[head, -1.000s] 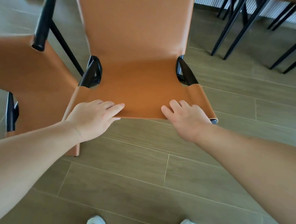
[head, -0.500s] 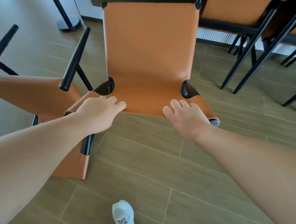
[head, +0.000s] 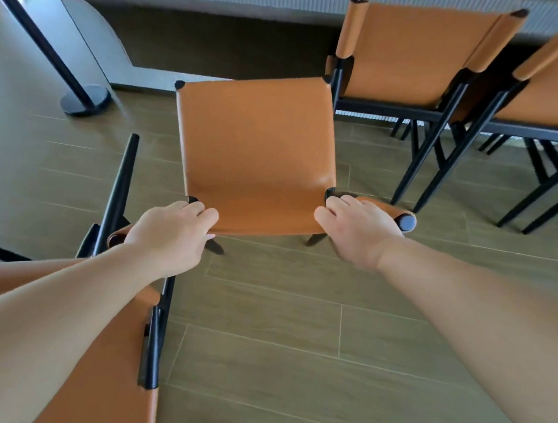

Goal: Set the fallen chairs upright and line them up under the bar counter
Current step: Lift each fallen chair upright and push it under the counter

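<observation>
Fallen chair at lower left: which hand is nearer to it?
Left. The left hand grips the held chair at its near left corner, right above the fallen chair. The right hand has its grip on the opposite corner, farther away.

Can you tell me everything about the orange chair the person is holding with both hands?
The chair has a smooth orange seat and back that look like leather, on a thin black frame. It stands on the brown plank floor, its seat toward the counter. The left hand and right hand grip the top edge of its back, near each corner.
</observation>
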Demonstrator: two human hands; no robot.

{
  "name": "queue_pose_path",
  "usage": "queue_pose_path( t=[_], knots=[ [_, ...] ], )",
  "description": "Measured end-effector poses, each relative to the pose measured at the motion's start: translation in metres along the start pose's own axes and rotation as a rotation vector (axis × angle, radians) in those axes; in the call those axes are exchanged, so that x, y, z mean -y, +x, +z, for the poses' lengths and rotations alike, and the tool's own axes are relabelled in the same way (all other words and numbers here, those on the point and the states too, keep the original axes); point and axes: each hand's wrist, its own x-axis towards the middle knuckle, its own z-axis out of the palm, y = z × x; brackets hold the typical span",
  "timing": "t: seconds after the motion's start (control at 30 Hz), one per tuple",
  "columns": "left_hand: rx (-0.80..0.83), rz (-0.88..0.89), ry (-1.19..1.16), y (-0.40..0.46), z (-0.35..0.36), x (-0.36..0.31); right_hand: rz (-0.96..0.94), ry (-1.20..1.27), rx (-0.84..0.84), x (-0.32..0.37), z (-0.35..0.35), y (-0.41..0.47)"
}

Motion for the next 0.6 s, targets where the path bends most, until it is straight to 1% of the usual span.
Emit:
queue_pose_path(
  t=[0.3,0.6],
  knots=[
    [0.047,0.01,0.028,0.05,-0.011,0.039,0.05,0.003,-0.02,-0.029,-0.016,0.049],
    [0.055,0.029,0.047,0.09,-0.013,0.071,0.072,0.031,-0.1,-0.051,-0.028,0.087]
  ],
)
